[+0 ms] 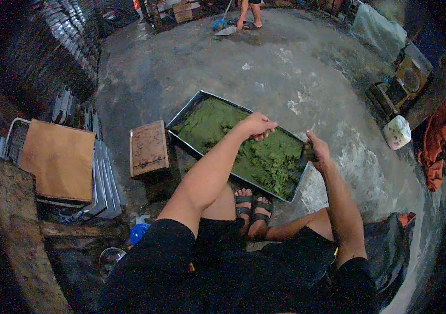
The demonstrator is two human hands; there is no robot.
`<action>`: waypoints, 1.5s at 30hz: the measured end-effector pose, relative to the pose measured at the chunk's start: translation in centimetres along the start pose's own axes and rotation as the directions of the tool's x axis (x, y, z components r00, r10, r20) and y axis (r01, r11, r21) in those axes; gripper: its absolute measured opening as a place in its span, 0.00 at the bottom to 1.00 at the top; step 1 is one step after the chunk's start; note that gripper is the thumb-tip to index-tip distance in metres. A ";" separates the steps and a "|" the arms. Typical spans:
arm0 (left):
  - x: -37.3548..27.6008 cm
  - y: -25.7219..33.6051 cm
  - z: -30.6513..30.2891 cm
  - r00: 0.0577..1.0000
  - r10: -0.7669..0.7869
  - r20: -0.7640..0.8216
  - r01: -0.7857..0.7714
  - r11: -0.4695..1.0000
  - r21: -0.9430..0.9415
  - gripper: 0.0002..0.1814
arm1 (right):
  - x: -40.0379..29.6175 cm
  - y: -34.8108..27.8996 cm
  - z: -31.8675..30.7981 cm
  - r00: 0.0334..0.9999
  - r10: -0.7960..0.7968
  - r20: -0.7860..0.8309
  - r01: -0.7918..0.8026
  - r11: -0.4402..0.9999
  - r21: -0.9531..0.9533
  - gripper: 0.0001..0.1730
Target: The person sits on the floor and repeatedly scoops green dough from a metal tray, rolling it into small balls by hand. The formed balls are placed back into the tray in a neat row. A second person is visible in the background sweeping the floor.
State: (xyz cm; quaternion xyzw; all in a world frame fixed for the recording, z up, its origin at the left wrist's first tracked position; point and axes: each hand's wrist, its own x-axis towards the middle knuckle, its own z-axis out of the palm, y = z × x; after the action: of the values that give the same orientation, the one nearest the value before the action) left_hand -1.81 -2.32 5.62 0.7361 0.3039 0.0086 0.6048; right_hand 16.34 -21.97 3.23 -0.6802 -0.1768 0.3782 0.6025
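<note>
A shallow rectangular tray with metal rims (232, 103) sits at an angle before my feet. It holds a green layer, fairly smooth at the far left, with loose leafy green clumps (276, 172) heaped toward the near right. My left hand (258, 126) hovers over the tray's middle, fingers curled together. Whether anything is pinched between them is hidden. At the tray's right corner, my right hand (318, 151) grips the rim, its thumb sticking up. A dark patch beside those fingers is too blurred to make out.
A wooden box stool (149, 149) stands left of the tray, and a brown board (64, 161) lies beyond it. On the right are a floral-patterned roll (398, 132) and an orange cloth (438, 145). At the back, another person's hand (240, 24) holds a dustpan (226, 30) near a blue broom (219, 24).
</note>
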 end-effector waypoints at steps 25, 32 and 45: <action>0.3 0.2 1.1 0.997 -0.079 -0.018 0.052 0.788 -0.613 0.16 | -3.0 -2.2 1.7 0.989 0.043 0.140 -0.049 0.998 0.039 0.17; 1.9 -1.5 2.4 0.987 -0.148 0.058 0.136 0.602 -0.787 0.15 | -3.4 -3.6 0.9 0.950 0.195 0.244 -0.264 0.918 0.296 0.17; 3.1 -2.9 7.1 0.945 -0.163 0.284 0.327 0.524 -0.787 0.29 | -4.5 -1.2 6.1 0.609 -0.609 0.508 0.734 0.190 -0.652 0.25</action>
State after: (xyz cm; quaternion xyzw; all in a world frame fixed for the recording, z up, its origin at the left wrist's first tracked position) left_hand 2.14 -6.91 0.06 0.3147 0.3106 -0.0003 0.8969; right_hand 9.23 -20.68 5.76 -0.6985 -0.6488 -0.0084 0.3017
